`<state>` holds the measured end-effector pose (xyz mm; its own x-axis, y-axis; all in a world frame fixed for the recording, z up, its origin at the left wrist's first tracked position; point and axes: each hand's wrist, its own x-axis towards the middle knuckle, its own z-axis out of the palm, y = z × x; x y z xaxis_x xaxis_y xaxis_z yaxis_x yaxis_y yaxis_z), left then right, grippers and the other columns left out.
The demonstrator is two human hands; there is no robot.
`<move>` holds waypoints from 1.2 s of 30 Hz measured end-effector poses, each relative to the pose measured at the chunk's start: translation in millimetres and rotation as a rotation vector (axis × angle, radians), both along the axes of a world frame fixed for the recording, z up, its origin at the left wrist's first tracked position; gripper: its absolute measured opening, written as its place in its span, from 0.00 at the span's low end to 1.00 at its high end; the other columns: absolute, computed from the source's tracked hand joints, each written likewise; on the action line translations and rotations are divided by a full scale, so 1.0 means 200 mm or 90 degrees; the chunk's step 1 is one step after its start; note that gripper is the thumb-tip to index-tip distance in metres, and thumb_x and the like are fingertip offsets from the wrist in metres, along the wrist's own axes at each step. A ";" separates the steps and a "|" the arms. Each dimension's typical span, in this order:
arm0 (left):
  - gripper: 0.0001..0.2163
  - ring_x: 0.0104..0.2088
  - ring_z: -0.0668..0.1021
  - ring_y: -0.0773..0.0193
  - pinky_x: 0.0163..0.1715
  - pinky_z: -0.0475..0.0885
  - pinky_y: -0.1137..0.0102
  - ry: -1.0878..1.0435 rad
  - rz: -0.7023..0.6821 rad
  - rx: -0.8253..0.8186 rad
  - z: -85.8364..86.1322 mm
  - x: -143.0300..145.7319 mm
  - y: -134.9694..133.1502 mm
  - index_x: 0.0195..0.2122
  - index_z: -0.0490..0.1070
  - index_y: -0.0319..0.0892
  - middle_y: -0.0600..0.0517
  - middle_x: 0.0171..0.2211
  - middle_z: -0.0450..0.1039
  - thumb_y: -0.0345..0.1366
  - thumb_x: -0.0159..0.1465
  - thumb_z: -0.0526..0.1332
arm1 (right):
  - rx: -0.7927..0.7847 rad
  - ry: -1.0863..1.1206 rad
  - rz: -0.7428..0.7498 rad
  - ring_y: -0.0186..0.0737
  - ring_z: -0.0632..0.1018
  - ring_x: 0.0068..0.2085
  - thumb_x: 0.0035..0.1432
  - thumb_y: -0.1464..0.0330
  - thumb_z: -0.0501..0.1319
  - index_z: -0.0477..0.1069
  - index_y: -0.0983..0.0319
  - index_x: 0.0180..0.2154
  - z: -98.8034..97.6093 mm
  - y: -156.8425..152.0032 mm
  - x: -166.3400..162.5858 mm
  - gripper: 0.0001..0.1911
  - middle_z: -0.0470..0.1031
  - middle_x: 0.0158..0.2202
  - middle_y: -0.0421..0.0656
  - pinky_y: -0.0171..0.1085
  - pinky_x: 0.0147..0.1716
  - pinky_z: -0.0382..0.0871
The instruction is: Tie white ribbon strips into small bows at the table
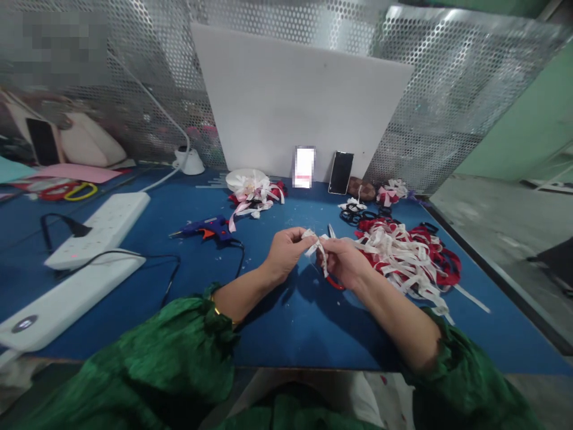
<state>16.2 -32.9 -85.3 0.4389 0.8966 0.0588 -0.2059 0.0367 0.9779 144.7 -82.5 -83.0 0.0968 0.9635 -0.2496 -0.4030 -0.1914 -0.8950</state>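
My left hand point(285, 252) and my right hand point(342, 261) meet above the blue table point(286, 316), both pinching a small white ribbon piece point(316, 245) between their fingertips. Red-handled scissors point(332, 276) lie under or in my right hand, blades pointing up past the fingers. A heap of white and red ribbon strips point(405, 254) lies just right of my right hand. Both arms wear green sleeves.
A blue glue gun point(206, 227) with a black cord lies left of my hands. White power strips point(101, 228) sit at the left. A white plate with ribbon bows point(251, 186), a phone point(341, 172) and black hair ties point(358, 214) stand near the white board.
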 end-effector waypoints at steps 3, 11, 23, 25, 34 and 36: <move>0.09 0.23 0.68 0.71 0.26 0.63 0.74 -0.002 0.025 0.000 -0.01 0.00 0.01 0.22 0.71 0.37 0.54 0.21 0.71 0.38 0.49 0.66 | -0.007 0.043 -0.015 0.29 0.66 0.20 0.42 0.63 0.69 0.70 0.64 0.24 -0.01 0.01 -0.01 0.13 0.67 0.18 0.37 0.31 0.20 0.59; 0.10 0.22 0.67 0.71 0.25 0.62 0.74 -0.015 0.062 -0.058 -0.03 0.01 0.02 0.24 0.71 0.37 0.54 0.21 0.70 0.39 0.49 0.67 | 0.030 -0.145 -0.033 0.29 0.69 0.23 0.40 0.60 0.70 0.72 0.66 0.23 0.00 -0.01 -0.03 0.16 0.71 0.20 0.41 0.31 0.24 0.60; 0.09 0.24 0.67 0.71 0.28 0.62 0.74 -0.003 0.097 -0.001 -0.04 0.02 0.02 0.23 0.70 0.38 0.56 0.21 0.68 0.38 0.48 0.66 | -0.048 -0.003 0.050 0.30 0.68 0.22 0.45 0.66 0.62 0.68 0.65 0.24 0.03 -0.02 -0.04 0.08 0.67 0.21 0.38 0.31 0.22 0.62; 0.09 0.24 0.68 0.70 0.28 0.63 0.74 -0.009 0.104 -0.010 -0.05 0.02 0.02 0.24 0.70 0.39 0.55 0.21 0.69 0.39 0.49 0.66 | -0.016 -0.051 0.032 0.30 0.69 0.24 0.46 0.63 0.63 0.69 0.65 0.26 0.03 -0.02 -0.05 0.11 0.68 0.23 0.38 0.30 0.23 0.62; 0.14 0.25 0.70 0.69 0.29 0.65 0.72 -0.037 -0.016 -0.136 -0.03 0.00 0.01 0.27 0.71 0.38 0.52 0.23 0.70 0.45 0.50 0.67 | 0.045 -0.158 0.020 0.29 0.66 0.22 0.47 0.58 0.62 0.67 0.64 0.22 -0.01 -0.03 -0.07 0.15 0.65 0.20 0.37 0.31 0.23 0.60; 0.14 0.23 0.69 0.69 0.27 0.64 0.71 -0.030 -0.039 -0.156 -0.03 0.00 0.01 0.25 0.71 0.37 0.52 0.21 0.69 0.45 0.49 0.67 | 0.057 -0.171 0.035 0.29 0.66 0.22 0.48 0.58 0.61 0.66 0.64 0.22 -0.02 -0.03 -0.07 0.15 0.64 0.20 0.37 0.31 0.24 0.60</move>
<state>16.0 -30.3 -91.3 0.4942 0.8587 -0.1356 -0.2416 0.2855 0.9274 131.4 -88.2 -86.0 0.0952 0.9861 -0.1362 -0.1401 -0.1222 -0.9826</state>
